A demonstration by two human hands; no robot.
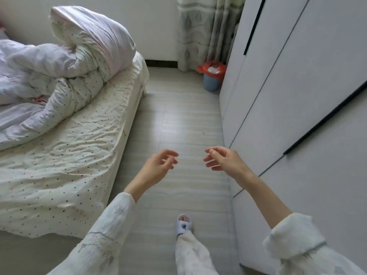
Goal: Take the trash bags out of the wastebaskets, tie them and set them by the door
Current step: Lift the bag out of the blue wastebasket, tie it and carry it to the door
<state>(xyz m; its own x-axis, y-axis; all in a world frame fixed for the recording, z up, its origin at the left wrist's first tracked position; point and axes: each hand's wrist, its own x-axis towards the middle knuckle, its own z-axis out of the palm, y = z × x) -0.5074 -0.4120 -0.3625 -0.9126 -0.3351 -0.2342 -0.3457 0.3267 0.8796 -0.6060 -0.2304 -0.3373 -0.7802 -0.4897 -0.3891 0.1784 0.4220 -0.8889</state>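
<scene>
A blue wastebasket (211, 82) stands on the floor at the far end of the room, tucked between the curtain and the wardrobe. A red trash bag (206, 68) lines it, its rim folded over the top, with white paper trash inside. My left hand (158, 165) and my right hand (222, 159) are raised in front of me over the floor, well short of the basket. Both have loosely curled fingers and hold nothing.
A bed (65, 151) with a dotted sheet and a bunched duvet (65, 62) fills the left. A white wardrobe (297, 92) runs along the right. A narrow strip of pale floor (178, 120) lies between them. A patterned curtain (200, 30) hangs at the back.
</scene>
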